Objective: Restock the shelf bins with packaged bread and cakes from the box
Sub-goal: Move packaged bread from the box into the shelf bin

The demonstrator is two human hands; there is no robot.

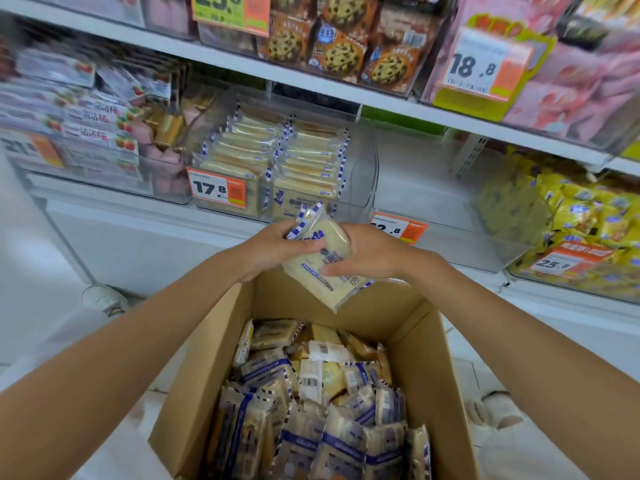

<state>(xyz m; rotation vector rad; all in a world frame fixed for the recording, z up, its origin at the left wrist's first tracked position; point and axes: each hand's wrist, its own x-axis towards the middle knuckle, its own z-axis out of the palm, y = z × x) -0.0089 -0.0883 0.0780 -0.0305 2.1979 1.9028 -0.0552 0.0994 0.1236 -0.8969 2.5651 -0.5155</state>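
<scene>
The cardboard box (426, 358) sits open right below you, its flaps folded out so both arms can reach in. It is packed with blue-striped packets (311, 410) standing on edge, so by my judgement most of the restocking is yet to be done.

Above the box's far edge, you hold one bread packet (322, 268) between both hands. Your left hand (277, 247) curls around its upper end, thumb across the printed face. Your right hand (367, 254) grips the side, thumb pressing the front. It is tilted, label towards you, probably so you can square it up before it goes in.

Just beyond, the clear bin (353, 188) with the 17.8 price tag (216, 190) carries matching packets (304, 157) in two neat rows, faces forward. That looks like the target, and the rows suggest each packet should slot in upright. The neighbouring bin (415, 181) to the right shows no stock. Farther up, cookie packs (343, 46) fill the higher shelf.
</scene>
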